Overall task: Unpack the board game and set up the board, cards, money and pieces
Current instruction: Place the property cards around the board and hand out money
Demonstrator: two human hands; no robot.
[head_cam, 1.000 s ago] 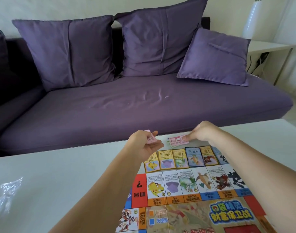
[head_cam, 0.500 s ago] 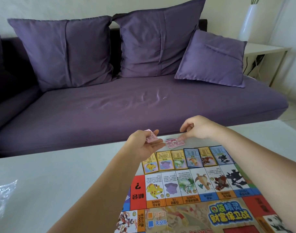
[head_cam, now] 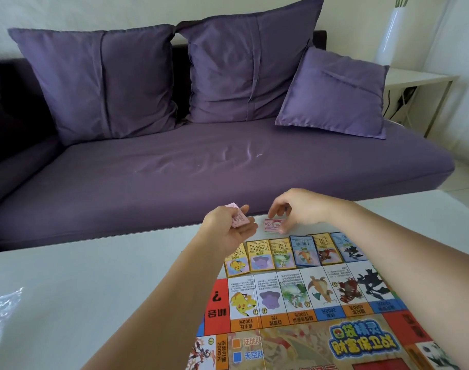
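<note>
While the left hand (head_cam: 229, 231) is gripping a small bundle of pink money notes (head_cam: 239, 219) between the thumb and the curled fingers, with the palm turned up, the right hand (head_cam: 302, 209) is reaching down to the far edge of the white table (head_cam: 94, 289). Its fingers are curling over a pink note pile (head_cam: 272, 226) that is lying flat on the table, just beyond the board. The thumb is touching the right end of this pile, but it is not possible to tell if the hand is really pinching it or only resting on it. The two hands are staying near each other without touching.

The game board (head_cam: 321, 340) is lying open on the near right part of the table, and both forearms are passing over it. A row of cards (head_cam: 260, 254), yellow ones and blue ones, is lying face up along the far edge of the board, partly under the left wrist.

A piece of clear plastic wrap (head_cam: 2, 311) is shining at the left edge of the table. Behind the table a purple sofa (head_cam: 201, 169) is standing with three purple cushions (head_cam: 244, 70) leaning on its back. At the right, a white vase (head_cam: 390, 36) is standing on a white side table (head_cam: 420, 76).
</note>
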